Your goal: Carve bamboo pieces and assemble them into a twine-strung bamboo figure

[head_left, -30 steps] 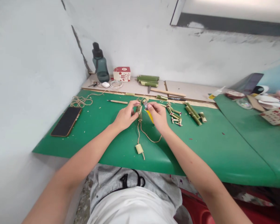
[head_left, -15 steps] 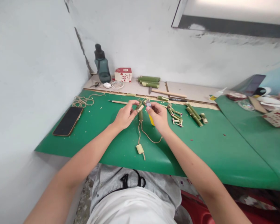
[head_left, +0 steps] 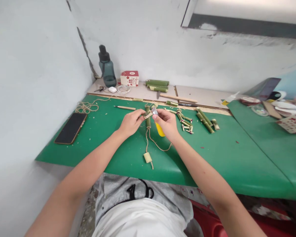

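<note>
- The left hand (head_left: pixel 131 123) is nearly closed, its thumb and fingertips pinching one end of a small pale bamboo piece (head_left: pixel 148 115) above the middle of the counter (head_left: pixel 118 149).
- The right hand (head_left: pixel 168 123) is curled around a knife (head_left: pixel 160 130) with a yellow handle; the handle's end sticks out below the fingers, and the metal part points up and left, right by the bamboo piece. Whether the edge touches it cannot be told.
- Just below the bamboo piece, a green bamboo tube (head_left: pixel 148 123) lies on the counter, partly hidden.
- A string (head_left: pixel 146 140) comes out of the tube's near end in two strands: one passes to a pale block (head_left: pixel 147 157) near the counter's front edge, the other curves toward the right wrist.
- Beyond the left hand lies a pencil (head_left: pixel 125 107).
- To the right of the right hand is a small jointed bamboo figure (head_left: pixel 185 122), with green bamboo sticks (head_left: pixel 204 120) further right and a short bamboo stub (head_left: pixel 215 124) just beside them.
- Behind the hands, a hammer (head_left: pixel 177 98) lies along the back, in front of stacked bamboo lengths (head_left: pixel 158 85).
- At far left, a phone (head_left: pixel 71 128) lies near a loose tangle of twine (head_left: pixel 87 107).
</note>
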{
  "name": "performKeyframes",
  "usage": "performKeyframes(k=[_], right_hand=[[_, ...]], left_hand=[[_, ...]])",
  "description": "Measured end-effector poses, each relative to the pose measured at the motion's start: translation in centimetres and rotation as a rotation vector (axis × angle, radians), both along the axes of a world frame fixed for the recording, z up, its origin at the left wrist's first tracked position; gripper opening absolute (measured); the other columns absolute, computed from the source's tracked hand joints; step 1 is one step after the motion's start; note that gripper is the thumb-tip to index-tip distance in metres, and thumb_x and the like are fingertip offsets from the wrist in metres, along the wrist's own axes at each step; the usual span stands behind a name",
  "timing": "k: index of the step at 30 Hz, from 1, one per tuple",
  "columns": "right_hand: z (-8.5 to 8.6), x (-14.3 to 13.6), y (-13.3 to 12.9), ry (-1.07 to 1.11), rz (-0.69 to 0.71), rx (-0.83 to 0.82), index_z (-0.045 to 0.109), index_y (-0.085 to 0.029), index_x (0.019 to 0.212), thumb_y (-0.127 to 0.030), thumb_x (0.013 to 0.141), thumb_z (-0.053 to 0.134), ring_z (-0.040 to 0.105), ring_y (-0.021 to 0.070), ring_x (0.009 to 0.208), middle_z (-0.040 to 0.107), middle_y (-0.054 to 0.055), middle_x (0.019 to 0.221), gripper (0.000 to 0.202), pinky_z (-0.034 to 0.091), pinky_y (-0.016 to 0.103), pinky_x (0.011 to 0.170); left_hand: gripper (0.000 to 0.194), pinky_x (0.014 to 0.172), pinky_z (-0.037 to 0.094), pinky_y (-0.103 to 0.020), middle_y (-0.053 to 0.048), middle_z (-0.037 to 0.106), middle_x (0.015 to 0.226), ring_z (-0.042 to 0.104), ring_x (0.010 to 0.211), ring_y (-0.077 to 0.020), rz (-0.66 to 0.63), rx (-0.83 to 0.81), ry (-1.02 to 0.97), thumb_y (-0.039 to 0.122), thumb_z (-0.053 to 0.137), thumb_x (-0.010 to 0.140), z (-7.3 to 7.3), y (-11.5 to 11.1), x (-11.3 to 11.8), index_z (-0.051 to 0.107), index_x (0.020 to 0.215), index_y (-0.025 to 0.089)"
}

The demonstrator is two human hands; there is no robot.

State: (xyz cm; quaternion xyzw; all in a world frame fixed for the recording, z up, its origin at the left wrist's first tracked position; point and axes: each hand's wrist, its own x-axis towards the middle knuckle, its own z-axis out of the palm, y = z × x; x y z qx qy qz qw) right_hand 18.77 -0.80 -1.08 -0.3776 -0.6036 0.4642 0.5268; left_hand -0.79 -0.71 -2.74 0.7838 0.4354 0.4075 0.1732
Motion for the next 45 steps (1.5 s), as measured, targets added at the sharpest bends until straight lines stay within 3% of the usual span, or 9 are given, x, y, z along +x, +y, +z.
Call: performKeyframes(k=[4, 6, 18, 23, 29, 38, 45], right_hand=[[-0.5, -0.1, 0.4, 0.005, -0.05, -0.009, 0.071, -0.02, 0.087, -0.056, 0.074, 0.081, 0.05, 0.0133, 0.064, 0.063, 0.0, 0.075, 0.039, 0.04, 0.028, 0.06], [-0.6, 0.0, 0.6, -0.004, -0.074, -0.008, 0.07, -0.02, 0.084, -0.056, 0.074, 0.081, 0.049, 0.0129, 0.064, 0.061, 0.0, 0.074, 0.04, 0.039, 0.027, 0.059], [-0.4, 0.7, 0.6, 0.01, 0.072, -0.084, 0.068, -0.02, 0.083, -0.058, 0.074, 0.081, 0.046, 0.0117, 0.06, 0.056, -0.002, 0.068, 0.041, 0.035, 0.025, 0.055], [-0.4, 0.8, 0.5, -0.008, 0.1, -0.144, 0.071, -0.021, 0.086, -0.06, 0.07, 0.083, 0.047, 0.0125, 0.061, 0.057, -0.002, 0.068, 0.044, 0.036, 0.025, 0.055], [-0.4, 0.3, 0.3, 0.0, 0.05, -0.083, 0.068, -0.02, 0.082, -0.059, 0.074, 0.08, 0.043, 0.0111, 0.06, 0.054, -0.002, 0.067, 0.041, 0.033, 0.025, 0.055], [-0.4, 0.7, 1.0, -0.021, -0.138, -0.022, 0.064, -0.019, 0.076, -0.058, 0.078, 0.076, 0.043, 0.0117, 0.062, 0.052, -0.002, 0.066, 0.041, 0.033, 0.026, 0.059], [-0.5, 0.3, 0.7, -0.038, -0.113, -0.035, 0.067, -0.018, 0.078, -0.053, 0.078, 0.076, 0.044, 0.0119, 0.064, 0.054, -0.002, 0.07, 0.036, 0.034, 0.026, 0.059]], left_hand=[[0.033, 0.068, 0.047, -0.026, -0.003, 0.072, 0.108, 0.061, 0.065, -0.0112, -0.02, -0.054, -0.019, 0.025, 0.053, 0.098, -0.1, -0.3, 0.2, 0.055, 0.131, 0.025], [0.039, 0.068, 0.047, -0.026, -0.002, 0.072, 0.111, 0.059, 0.062, -0.0101, -0.028, -0.062, 0.003, 0.023, 0.054, 0.097, -0.2, -0.4, 0.4, 0.052, 0.135, 0.027], [0.014, 0.069, 0.047, -0.026, 0.0, 0.076, 0.093, 0.067, 0.072, -0.0145, 0.145, -0.046, 0.019, 0.027, 0.061, 0.094, -0.3, -0.1, 0.2, 0.069, 0.105, 0.024], [0.015, 0.067, 0.046, -0.026, -0.001, 0.076, 0.091, 0.066, 0.071, -0.0146, 0.133, -0.046, 0.016, 0.03, 0.06, 0.094, -0.4, 0.1, 0.1, 0.07, 0.102, 0.023], [0.02, 0.064, 0.045, -0.026, -0.002, 0.075, 0.087, 0.063, 0.065, -0.0134, 0.1, -0.038, 0.049, 0.033, 0.063, 0.093, -0.2, -0.2, 0.5, 0.071, 0.107, 0.022], [0.026, 0.064, 0.046, -0.025, 0.0, 0.073, 0.086, 0.057, 0.059, -0.0108, 0.053, 0.004, -0.008, 0.035, 0.058, 0.095, 0.1, -0.5, 0.4, 0.071, 0.114, 0.022], [0.021, 0.062, 0.044, -0.025, 0.0, 0.072, 0.085, 0.054, 0.058, -0.0103, 0.069, 0.015, -0.017, 0.036, 0.061, 0.094, 0.3, -0.6, 0.6, 0.07, 0.106, 0.022]])
